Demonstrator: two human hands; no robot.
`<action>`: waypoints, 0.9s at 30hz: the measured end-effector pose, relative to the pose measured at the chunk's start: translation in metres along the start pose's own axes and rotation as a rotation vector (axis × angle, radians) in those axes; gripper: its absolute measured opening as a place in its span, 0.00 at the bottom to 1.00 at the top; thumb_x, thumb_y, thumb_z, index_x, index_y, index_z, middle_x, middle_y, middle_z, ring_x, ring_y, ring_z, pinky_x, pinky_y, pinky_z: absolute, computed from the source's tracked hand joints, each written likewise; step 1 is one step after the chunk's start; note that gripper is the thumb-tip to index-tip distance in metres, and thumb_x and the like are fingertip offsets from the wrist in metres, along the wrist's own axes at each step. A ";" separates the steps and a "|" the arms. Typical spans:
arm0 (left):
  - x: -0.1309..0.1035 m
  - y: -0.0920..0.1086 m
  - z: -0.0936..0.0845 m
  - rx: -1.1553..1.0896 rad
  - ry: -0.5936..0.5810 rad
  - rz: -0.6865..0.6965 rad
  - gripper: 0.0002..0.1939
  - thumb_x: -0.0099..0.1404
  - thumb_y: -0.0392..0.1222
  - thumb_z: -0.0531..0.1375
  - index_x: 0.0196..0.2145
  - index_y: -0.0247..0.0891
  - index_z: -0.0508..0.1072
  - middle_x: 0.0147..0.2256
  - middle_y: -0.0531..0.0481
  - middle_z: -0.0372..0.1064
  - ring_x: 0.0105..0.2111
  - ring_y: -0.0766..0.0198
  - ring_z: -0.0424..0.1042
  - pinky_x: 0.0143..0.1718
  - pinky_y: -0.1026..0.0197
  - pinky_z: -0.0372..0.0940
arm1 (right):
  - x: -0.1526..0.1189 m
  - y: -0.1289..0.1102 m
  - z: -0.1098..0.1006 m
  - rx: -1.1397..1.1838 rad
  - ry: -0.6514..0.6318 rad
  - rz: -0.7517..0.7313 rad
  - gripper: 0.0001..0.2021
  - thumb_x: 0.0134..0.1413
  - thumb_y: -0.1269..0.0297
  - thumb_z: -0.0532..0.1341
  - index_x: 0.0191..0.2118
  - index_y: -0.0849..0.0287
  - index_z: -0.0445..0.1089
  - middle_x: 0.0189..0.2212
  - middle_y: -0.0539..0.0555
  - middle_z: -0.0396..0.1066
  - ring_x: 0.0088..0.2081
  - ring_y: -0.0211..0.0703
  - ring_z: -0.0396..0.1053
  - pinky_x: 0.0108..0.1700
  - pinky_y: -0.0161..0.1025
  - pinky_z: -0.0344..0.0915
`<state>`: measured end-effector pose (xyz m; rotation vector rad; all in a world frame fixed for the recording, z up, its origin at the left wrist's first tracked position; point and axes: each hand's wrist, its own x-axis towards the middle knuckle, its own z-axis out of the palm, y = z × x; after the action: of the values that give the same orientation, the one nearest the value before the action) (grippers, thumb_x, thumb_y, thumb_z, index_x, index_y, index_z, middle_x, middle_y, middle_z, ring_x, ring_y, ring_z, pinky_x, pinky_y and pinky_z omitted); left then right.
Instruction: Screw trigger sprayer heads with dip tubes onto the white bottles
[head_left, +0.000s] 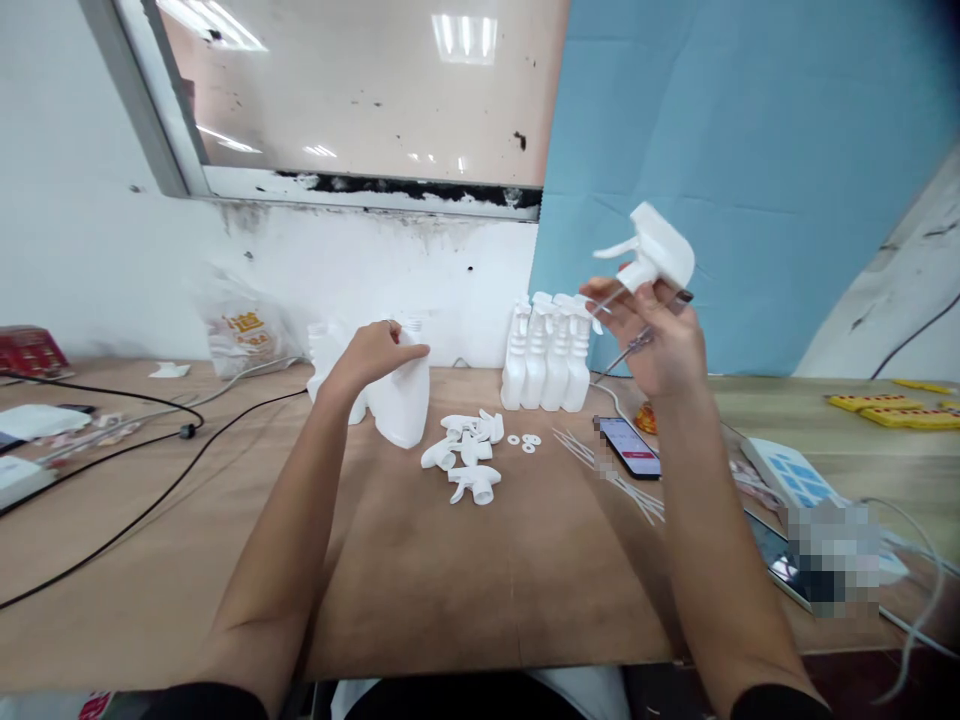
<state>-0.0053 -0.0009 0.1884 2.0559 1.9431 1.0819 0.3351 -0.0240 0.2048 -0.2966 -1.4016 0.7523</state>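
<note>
My right hand [660,335] is raised at the right, its fingers closed around a white trigger spray head [660,250]. A thin white tube [611,297] slants down from the spray head. A slim metal tool [634,345] also shows at this hand; its kind is unclear. At the left, my left hand [379,352] grips the upper part of a white plastic bottle [405,405], which tilts over the table. More white bottles [322,350] are partly hidden behind that hand. Several loose spray heads [474,483] lie in a pile between my arms.
Several bottles with spray heads [546,365] stand upright by the wall. White ring washers [529,440], thin tubes [637,497] and a phone [630,447] lie on the brown table [465,580]. Black cables [187,432] cross the left side, near a plastic bag [247,335].
</note>
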 end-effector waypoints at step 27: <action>0.042 -0.063 0.040 0.104 0.131 -0.185 0.32 0.60 0.56 0.61 0.50 0.24 0.65 0.38 0.28 0.73 0.43 0.39 0.74 0.41 0.48 0.65 | -0.095 0.143 -0.086 -0.909 0.120 0.619 0.15 0.57 0.54 0.58 0.27 0.60 0.69 0.17 0.51 0.65 0.23 0.42 0.64 0.27 0.36 0.55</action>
<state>-0.0378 0.0631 0.1422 1.8488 2.2458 1.1221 0.3752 0.0422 0.0290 -1.5076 -1.4732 0.5180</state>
